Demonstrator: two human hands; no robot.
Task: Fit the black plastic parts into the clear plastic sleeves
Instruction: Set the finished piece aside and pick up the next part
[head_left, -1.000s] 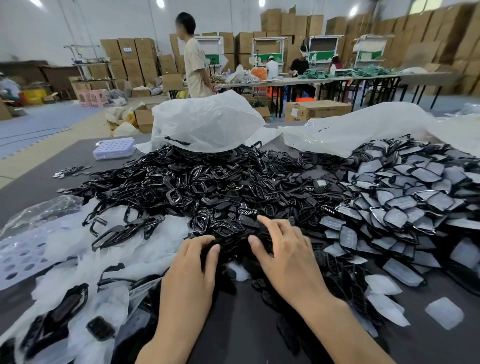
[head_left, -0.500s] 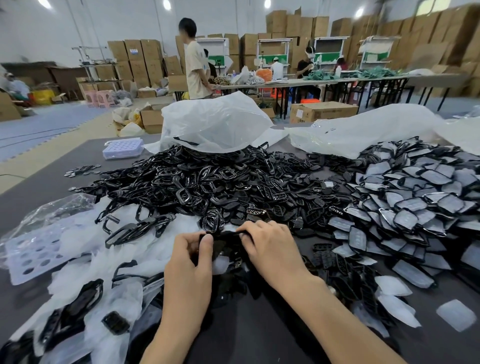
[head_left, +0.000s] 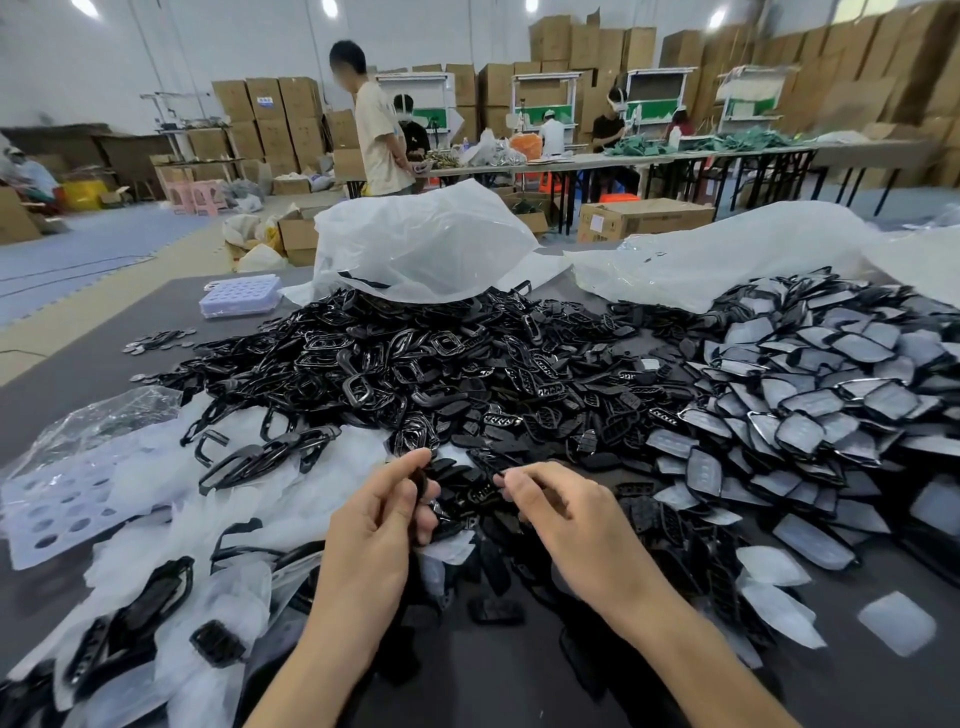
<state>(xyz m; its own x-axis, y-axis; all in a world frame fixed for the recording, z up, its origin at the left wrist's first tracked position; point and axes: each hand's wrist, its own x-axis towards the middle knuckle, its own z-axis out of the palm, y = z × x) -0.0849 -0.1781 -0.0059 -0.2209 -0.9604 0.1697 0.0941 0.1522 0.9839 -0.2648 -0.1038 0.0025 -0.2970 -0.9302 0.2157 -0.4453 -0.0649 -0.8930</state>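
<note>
Your left grip (head_left: 384, 525) is pinching a thin black part (head_left: 420, 482) edge-on between thumb and forefinger, the other fingers curling beneath it. Your right grip (head_left: 558, 512) is curling too, thumb and forefinger nipping the edge of a glossy black piece (head_left: 480, 492) just beside the left one. Both are hovering over the near edge of the loose black pile (head_left: 415, 374) on the bench (head_left: 483, 680), with clear sleeves (head_left: 156, 483) lying to your left and sleeved parts (head_left: 831, 405) heaping to your right

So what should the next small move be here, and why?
Probably carry the small black plastic part towards a clear plastic sleeve: the left hand pinches it, and neither that hand nor the right hand holds a sleeve.
</note>
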